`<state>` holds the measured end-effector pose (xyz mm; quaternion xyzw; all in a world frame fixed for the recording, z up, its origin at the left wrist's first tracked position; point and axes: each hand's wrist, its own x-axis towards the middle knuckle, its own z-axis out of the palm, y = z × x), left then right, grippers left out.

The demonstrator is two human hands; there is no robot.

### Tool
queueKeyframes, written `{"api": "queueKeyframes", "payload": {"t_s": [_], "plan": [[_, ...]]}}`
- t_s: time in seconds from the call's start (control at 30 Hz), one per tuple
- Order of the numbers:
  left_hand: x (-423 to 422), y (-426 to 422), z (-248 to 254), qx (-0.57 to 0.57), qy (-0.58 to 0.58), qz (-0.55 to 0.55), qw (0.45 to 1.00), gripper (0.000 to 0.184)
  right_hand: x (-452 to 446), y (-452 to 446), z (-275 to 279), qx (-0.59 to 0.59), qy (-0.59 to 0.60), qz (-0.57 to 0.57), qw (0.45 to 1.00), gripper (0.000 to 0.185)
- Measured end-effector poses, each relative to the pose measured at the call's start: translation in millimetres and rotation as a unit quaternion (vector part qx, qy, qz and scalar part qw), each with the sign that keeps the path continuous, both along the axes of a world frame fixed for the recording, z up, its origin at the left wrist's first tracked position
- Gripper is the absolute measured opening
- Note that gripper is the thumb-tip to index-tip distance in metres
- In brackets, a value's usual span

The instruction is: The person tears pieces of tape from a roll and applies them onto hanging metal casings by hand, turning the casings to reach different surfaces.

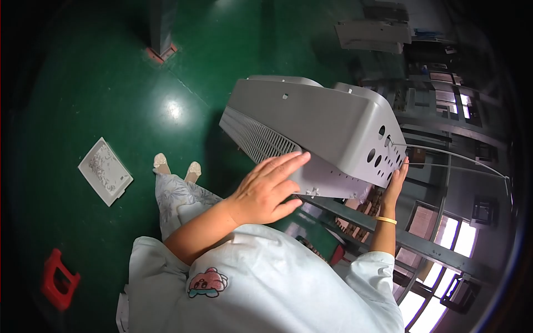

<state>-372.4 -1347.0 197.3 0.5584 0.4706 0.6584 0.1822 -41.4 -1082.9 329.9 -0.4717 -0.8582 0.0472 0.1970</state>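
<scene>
A large grey plastic housing (300, 116) stands tilted in front of me, with a slatted grille (258, 133) on its left part and round holes in its right end. My left hand (266, 191) is open, its fingers stretched out over the lower edge beside the grille. At the right end, my right hand (395, 186) grips the housing near the holes; some of its fingers are hidden. Small white clips or pegs (313, 192) show along the lower panel. Two thin pale cords or rods run rightward from the holed end.
A white tray (125, 180) of small pale pieces lies on the green floor, with a red plastic frame or stool (60, 280) nearer me. Behind stands a column (161, 28). Metal rails (413, 244) run along the right, and more pale panels (372, 36) lie at the back.
</scene>
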Motion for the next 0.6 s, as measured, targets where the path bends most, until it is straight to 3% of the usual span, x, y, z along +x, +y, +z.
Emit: {"api": "queueKeyframes", "payload": {"t_s": [0.23, 0.6], "plan": [[8, 22, 27, 0.001, 0.083, 0.007, 0.997, 0.027, 2, 16, 2, -0.017, 0.005, 0.014, 1.000, 0.062], [-25, 38, 33, 0.028, 0.098, 0.045, 0.994, 0.012, -17, 8, 11, -0.067, 0.028, -0.026, 0.997, 0.072]]}}
